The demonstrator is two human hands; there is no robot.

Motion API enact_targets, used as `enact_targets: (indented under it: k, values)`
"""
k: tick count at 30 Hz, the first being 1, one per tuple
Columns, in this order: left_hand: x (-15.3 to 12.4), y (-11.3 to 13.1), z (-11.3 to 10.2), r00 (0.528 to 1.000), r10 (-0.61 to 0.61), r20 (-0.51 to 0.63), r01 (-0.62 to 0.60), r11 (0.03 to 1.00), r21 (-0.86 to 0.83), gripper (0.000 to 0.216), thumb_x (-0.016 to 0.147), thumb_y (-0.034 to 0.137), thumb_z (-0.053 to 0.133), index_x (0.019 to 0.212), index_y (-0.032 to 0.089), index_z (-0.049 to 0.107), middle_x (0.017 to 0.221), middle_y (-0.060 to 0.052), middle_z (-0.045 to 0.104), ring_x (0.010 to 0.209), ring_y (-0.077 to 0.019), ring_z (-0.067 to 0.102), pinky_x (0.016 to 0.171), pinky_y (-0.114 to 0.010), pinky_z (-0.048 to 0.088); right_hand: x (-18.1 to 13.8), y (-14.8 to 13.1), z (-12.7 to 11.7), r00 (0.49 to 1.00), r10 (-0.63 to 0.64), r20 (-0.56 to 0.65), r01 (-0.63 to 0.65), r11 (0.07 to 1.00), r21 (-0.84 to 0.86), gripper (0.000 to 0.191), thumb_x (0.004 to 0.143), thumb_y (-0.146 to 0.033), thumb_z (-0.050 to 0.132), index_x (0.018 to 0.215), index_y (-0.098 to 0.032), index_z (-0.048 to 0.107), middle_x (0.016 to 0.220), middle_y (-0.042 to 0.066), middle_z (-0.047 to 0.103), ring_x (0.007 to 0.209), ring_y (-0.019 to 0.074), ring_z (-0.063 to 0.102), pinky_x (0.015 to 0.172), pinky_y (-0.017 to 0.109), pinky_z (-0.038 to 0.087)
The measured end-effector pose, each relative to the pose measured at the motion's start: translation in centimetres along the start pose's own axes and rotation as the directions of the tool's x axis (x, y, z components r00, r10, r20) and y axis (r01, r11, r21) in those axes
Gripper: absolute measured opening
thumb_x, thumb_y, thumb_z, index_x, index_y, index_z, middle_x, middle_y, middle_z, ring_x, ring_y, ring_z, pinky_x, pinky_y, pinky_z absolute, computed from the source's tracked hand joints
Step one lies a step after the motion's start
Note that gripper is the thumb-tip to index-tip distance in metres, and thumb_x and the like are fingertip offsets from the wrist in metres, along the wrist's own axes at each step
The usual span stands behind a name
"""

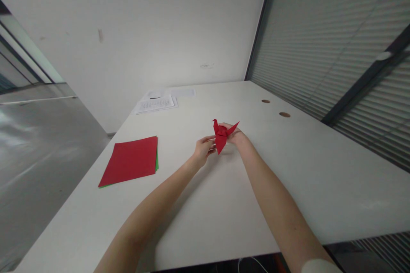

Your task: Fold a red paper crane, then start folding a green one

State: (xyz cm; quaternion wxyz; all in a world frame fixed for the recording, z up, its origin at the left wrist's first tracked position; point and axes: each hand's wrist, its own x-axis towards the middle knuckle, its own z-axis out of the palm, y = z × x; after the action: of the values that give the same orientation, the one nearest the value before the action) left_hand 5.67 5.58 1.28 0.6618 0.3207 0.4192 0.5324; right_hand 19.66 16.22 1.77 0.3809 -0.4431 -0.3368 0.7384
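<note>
A folded red paper crane (221, 133) is held up just above the white table, its head pointing left and its tail up to the right. One of its wings hangs down toward me. From the right, my right hand (236, 134) is closed on the crane, with part of its fingers hidden behind the paper. My left hand (204, 149) is at the crane's left side, fingers curved and their tips meeting the wing's edge. How firmly those left fingertips press is hard to make out.
A stack of red sheets (133, 160) with green paper under it lies near the left edge of the table (205, 222). Printed papers (156, 103) lie at the far left. Two round holes (284, 114) are on the right, beside a wall with blinds (320, 42).
</note>
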Motion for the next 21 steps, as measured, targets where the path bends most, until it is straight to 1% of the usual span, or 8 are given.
enact_targets:
  k: [2, 6, 9, 12, 16, 21]
  values:
    - [0.0, -0.3, 0.1, 0.999, 0.031, 0.018, -0.031, 0.999, -0.027, 0.035, 0.063, 0.008, 0.069, 0.098, 0.011, 0.065, 0.084, -0.008, 0.071, 0.066, -0.0131, 0.063, 0.067, -0.026, 0.048, -0.1, 0.1, 0.2, 1.000, 0.014, 0.001, -0.014, 1.000, -0.012, 0.029, 0.081, -0.024, 0.061, 0.059, -0.021, 0.041, 0.045, -0.005, 0.052, 0.043, 0.0099, 0.044, 0.047, 0.023, 0.040]
    - [0.3, -0.8, 0.1, 0.990, 0.113, 0.080, -0.106, 0.990, -0.090, 0.049, 0.061, 0.009, 0.073, 0.109, 0.010, 0.063, 0.094, -0.012, 0.072, 0.076, -0.0179, 0.067, 0.076, -0.032, 0.051, -0.3, 0.2, 0.6, 0.999, 0.033, 0.005, -0.033, 0.999, -0.038, 0.028, 0.081, -0.027, 0.061, 0.060, -0.021, 0.043, 0.046, -0.004, 0.053, 0.043, 0.0113, 0.046, 0.047, 0.024, 0.041]
    - [0.7, -1.1, -0.2, 0.984, 0.170, 0.059, -0.166, 0.984, -0.066, 0.058, 0.059, 0.010, 0.075, 0.115, 0.011, 0.060, 0.092, -0.011, 0.072, 0.074, -0.0182, 0.067, 0.073, -0.033, 0.051, -0.5, 0.2, 1.0, 0.999, 0.039, 0.012, -0.038, 0.998, -0.058, 0.027, 0.081, -0.028, 0.061, 0.061, -0.021, 0.045, 0.048, -0.003, 0.055, 0.045, 0.0119, 0.049, 0.049, 0.024, 0.043]
    - [1.0, -1.2, -0.4, 0.974, 0.225, 0.025, -0.224, 0.974, -0.012, 0.055, 0.058, 0.013, 0.075, 0.111, 0.011, 0.062, 0.091, -0.011, 0.072, 0.070, -0.0167, 0.066, 0.069, -0.031, 0.052, -0.7, 0.4, 1.4, 0.999, 0.039, 0.016, -0.037, 0.996, -0.080, 0.025, 0.082, -0.029, 0.061, 0.062, -0.020, 0.048, 0.048, -0.002, 0.056, 0.045, 0.0127, 0.050, 0.050, 0.025, 0.044]
    - [0.9, -0.8, -0.6, 0.963, 0.265, 0.058, -0.266, 0.964, 0.014, 0.055, 0.060, 0.018, 0.075, 0.113, 0.014, 0.062, 0.096, -0.010, 0.071, 0.069, -0.0151, 0.065, 0.067, -0.030, 0.052, -0.9, 0.7, 1.9, 0.999, 0.025, 0.022, -0.022, 0.994, -0.106, 0.023, 0.081, -0.032, 0.062, 0.065, -0.020, 0.050, 0.048, -0.002, 0.056, 0.045, 0.0141, 0.052, 0.050, 0.026, 0.045]
    - [0.8, -0.3, -0.7, 0.939, 0.332, 0.086, -0.334, 0.942, 0.015, 0.062, 0.058, 0.015, 0.077, 0.117, 0.017, 0.060, 0.091, -0.007, 0.071, 0.069, -0.0147, 0.064, 0.066, -0.028, 0.052, -1.0, 0.9, 2.2, 0.998, 0.016, 0.058, -0.007, 0.990, -0.142, 0.023, 0.083, -0.033, 0.059, 0.066, -0.020, 0.050, 0.048, -0.001, 0.056, 0.046, 0.0150, 0.052, 0.050, 0.027, 0.046]
